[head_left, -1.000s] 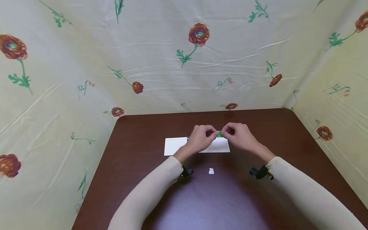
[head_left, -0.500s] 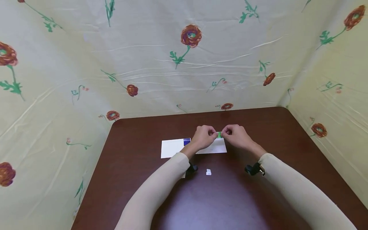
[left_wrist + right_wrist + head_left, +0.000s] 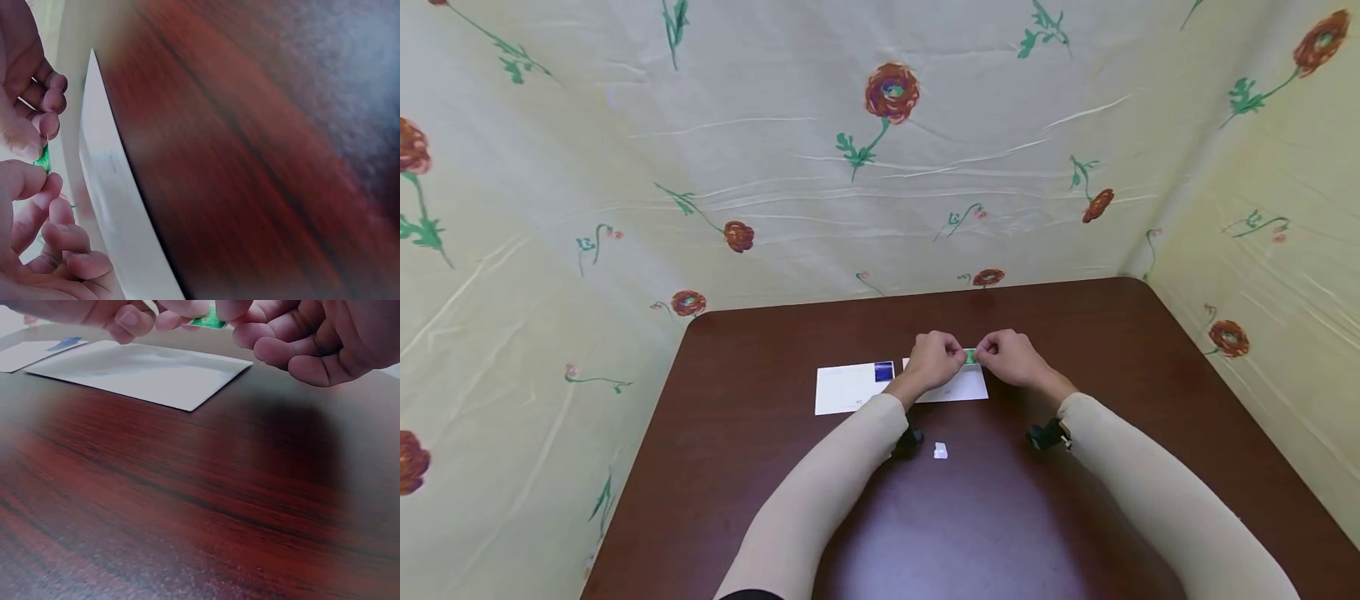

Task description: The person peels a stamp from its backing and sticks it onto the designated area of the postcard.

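Observation:
A small green stamp point(image 3: 970, 357) is pinched between the fingertips of both hands, above the far right part of the right-hand white envelope point(image 3: 958, 388). My left hand point(image 3: 934, 358) grips the stamp's left side and partly covers this envelope. From the other side, my right hand point(image 3: 1011, 357) holds the stamp between thumb and forefinger. The right wrist view has the green stamp point(image 3: 209, 320) raised over the envelope point(image 3: 144, 372), its upper part hidden by fingers. Most of the stamp point(image 3: 42, 160) is also covered in the left wrist view.
A second white envelope point(image 3: 844, 390) lies to the left, with a dark blue stamp point(image 3: 883, 372) at its upper right corner. Nearer to me is a small white scrap point(image 3: 941, 451) on the brown table point(image 3: 760, 467). A flowered sheet point(image 3: 790, 150) hangs behind the table.
The left forearm has shifted right, uncovering the blue stamp on the left envelope. Both hands keep their pinch on the green stamp. The head view has drifted slightly.

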Motion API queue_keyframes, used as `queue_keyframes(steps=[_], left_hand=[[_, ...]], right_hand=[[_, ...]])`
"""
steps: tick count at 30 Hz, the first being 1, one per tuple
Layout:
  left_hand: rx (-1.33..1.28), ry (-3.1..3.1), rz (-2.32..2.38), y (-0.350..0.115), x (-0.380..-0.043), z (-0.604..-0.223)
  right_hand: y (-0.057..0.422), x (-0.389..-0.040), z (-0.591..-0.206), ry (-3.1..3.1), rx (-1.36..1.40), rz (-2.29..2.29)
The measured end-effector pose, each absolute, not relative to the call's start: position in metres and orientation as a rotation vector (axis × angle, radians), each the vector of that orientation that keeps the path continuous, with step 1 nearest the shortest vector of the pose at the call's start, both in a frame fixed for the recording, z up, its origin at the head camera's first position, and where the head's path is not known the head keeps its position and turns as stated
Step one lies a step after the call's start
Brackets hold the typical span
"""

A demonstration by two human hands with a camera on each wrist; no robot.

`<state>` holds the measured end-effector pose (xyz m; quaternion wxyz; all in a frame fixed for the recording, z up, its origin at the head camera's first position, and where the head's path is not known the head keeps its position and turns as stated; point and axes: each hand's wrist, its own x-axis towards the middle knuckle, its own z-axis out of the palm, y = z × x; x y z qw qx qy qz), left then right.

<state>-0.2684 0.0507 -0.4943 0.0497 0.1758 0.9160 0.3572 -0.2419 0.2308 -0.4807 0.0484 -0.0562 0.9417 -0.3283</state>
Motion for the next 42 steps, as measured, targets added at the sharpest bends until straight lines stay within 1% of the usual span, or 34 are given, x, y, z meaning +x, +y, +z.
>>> queue_keyframes(steps=[9, 23, 42], left_hand=[[0.464, 2.834, 0.957, 0.060, -0.271, -0.502], [0.439, 2.848, 0.804, 0.065, -0.270, -0.500], [0.426, 2.887, 0.738, 0.068, -0.269, -0.501]], right_hand=[[0.235, -0.248, -0.490, 2.838, -0.159, -0.958], [0.235, -0.250, -0.497, 2.860, -0.110, -0.970], [0.230, -0.249, -0.502, 2.939, -0.105, -0.913]])
